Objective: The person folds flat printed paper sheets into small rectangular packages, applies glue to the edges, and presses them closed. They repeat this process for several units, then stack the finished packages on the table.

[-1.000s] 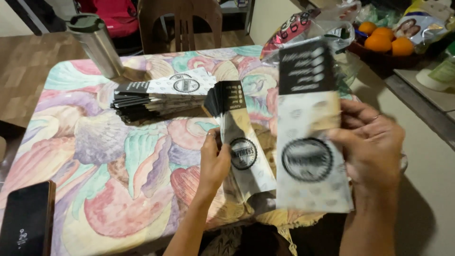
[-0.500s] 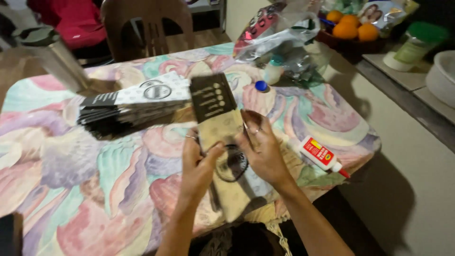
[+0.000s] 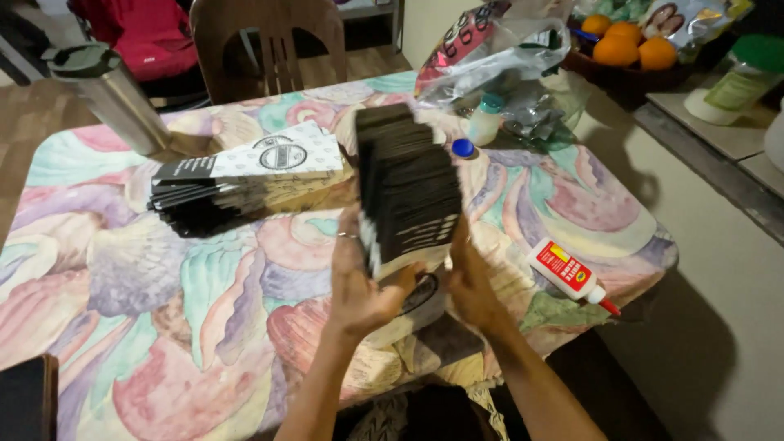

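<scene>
Both of my hands hold one thick stack of flat paper pouches (image 3: 408, 188), cream with black tops, lifted on end above the table. My left hand (image 3: 359, 282) grips the stack's lower left side and my right hand (image 3: 469, 282) presses its lower right side. A second pile of the same pouches (image 3: 245, 184) lies flat on the table to the left, a round black emblem showing on its top pouch. A white glue bottle with a red label (image 3: 570, 276) lies to the right of my right hand.
The table wears a pastel leaf-pattern cloth (image 3: 139, 294). A steel tumbler (image 3: 110, 94) stands at the back left, crumpled plastic bags (image 3: 498, 61) and a small blue-capped bottle (image 3: 486, 118) at the back right. A wooden chair (image 3: 269, 37) is behind; oranges (image 3: 633, 45) sit on a counter.
I have gathered the pouches into one stack and raised it upright between both hands. A second ago my right hand held a single pouch apart from the rest.
</scene>
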